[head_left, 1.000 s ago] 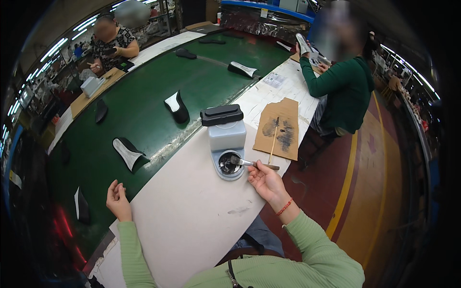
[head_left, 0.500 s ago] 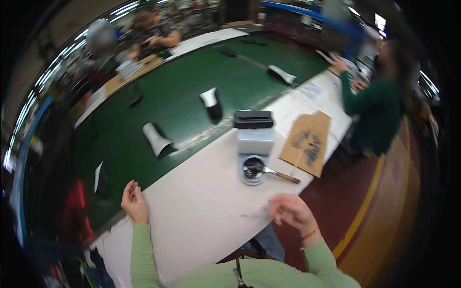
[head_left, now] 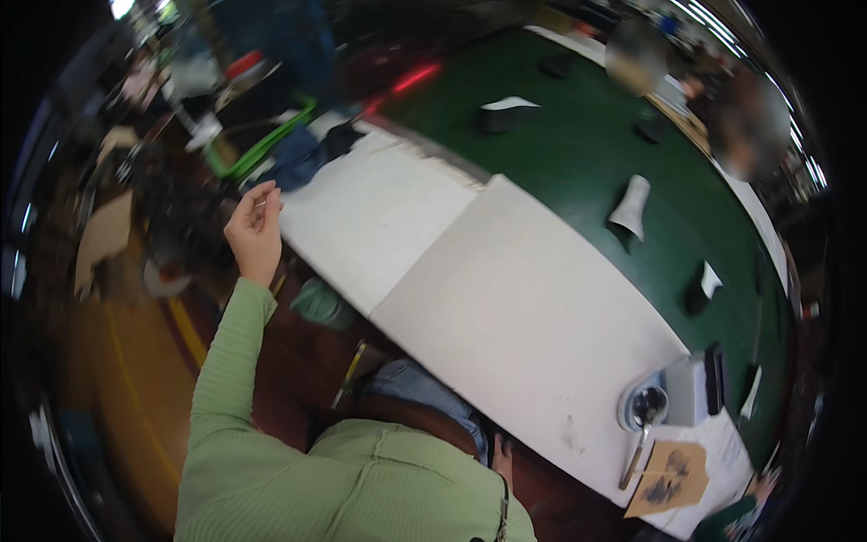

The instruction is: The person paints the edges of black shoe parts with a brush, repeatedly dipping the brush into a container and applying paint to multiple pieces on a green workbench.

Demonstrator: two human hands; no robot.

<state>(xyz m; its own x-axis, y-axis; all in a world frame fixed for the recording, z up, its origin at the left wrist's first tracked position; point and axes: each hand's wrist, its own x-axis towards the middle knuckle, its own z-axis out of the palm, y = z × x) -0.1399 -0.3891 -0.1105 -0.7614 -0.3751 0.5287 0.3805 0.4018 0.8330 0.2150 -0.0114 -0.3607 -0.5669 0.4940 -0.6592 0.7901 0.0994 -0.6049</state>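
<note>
- Since the earlier frames the view has been swinging hard toward the person's left: the glue pot, which was sitting mid-frame right in front of the person, is now lying far off at the lower right, and the left hand has lifted off the bench edge.
- The left hand (head_left: 255, 237) is now hovering in the air just off the near left corner of the white workbench (head_left: 506, 298), raised on a light green sleeve (head_left: 226, 361).
- Its fingers are curling loosely, thumb and forefinger pinching together; whether something small is being held between them is too blurred to tell.
- The right hand is not showing anywhere in the view.
- The round glue pot (head_left: 643, 406) is sitting near the far right end of the white workbench, beside a grey box (head_left: 691, 390).
- A brush (head_left: 634, 456) is resting with its tip in the pot, its handle sticking out over the near edge.
- A brown, stained piece of cardboard (head_left: 670, 477) is lying just beside the brush handle, at the right corner.
- Beyond the white surface, a green conveyor belt (head_left: 578, 135) is carrying several black-and-white shoe pieces (head_left: 630, 210), spaced well apart.
- Other people, blurred, are sitting at the belt's far edge.
</note>
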